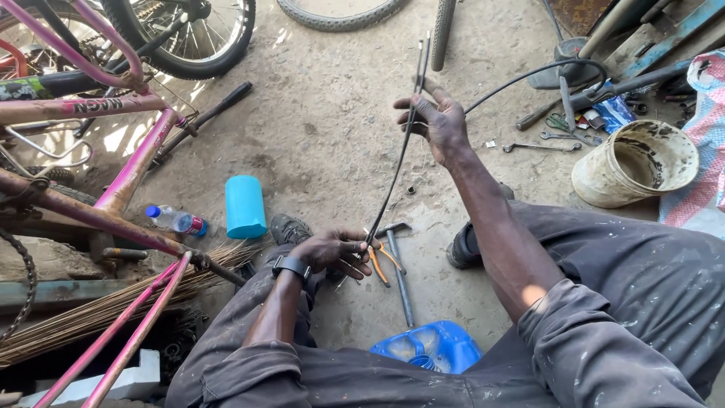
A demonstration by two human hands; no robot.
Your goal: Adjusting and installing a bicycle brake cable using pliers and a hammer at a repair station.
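A black bicycle cable housing (393, 177) stretches between my two hands, with a thin wire poking out past its top end. My right hand (434, 121) is raised over the dirt floor and grips the upper part of the cable; from there the housing loops away to the right. My left hand (332, 251), with a black watch on the wrist, pinches the cable's lower end just above my left knee. Orange-handled pliers (381, 263) and a hammer (399, 272) lie on the ground right beside that hand.
A pink bicycle frame (113, 189) fills the left. A teal cylinder (245, 206) and a plastic bottle (175, 221) lie near it. A dirty white bucket (633, 162), spanners (540, 146) and tools sit at the right. A blue plastic container (427, 346) is between my legs.
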